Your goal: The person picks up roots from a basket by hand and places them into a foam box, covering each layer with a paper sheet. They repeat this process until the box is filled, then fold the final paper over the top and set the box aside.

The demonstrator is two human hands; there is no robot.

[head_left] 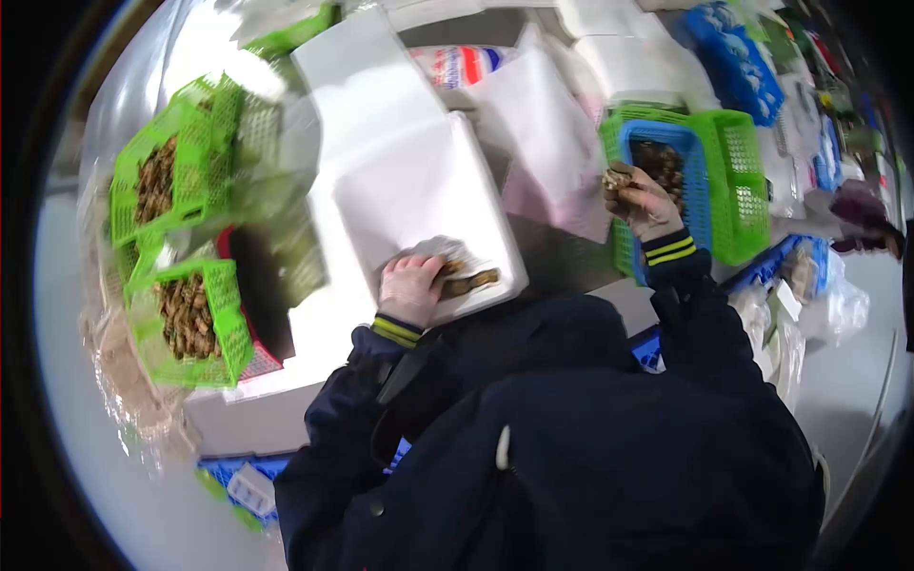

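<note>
My left hand reaches into the white foam box, its fingers curled at a crumpled grey sheet. Beside those fingers, dark brown elongated pieces lie in the near right corner of the box. My right hand is closed, with a small lumpy brown-and-pale piece between thumb and fingers. It is raised over the left side of a blue basket that holds more small brown lumps. That basket sits in a green basket.
On the left stand green baskets of brown lumpy pieces, the nearer one by a red edge. White sheets and pink paper lie between box and blue basket. A blue patterned bag is at the back right. Another person's hand shows far right.
</note>
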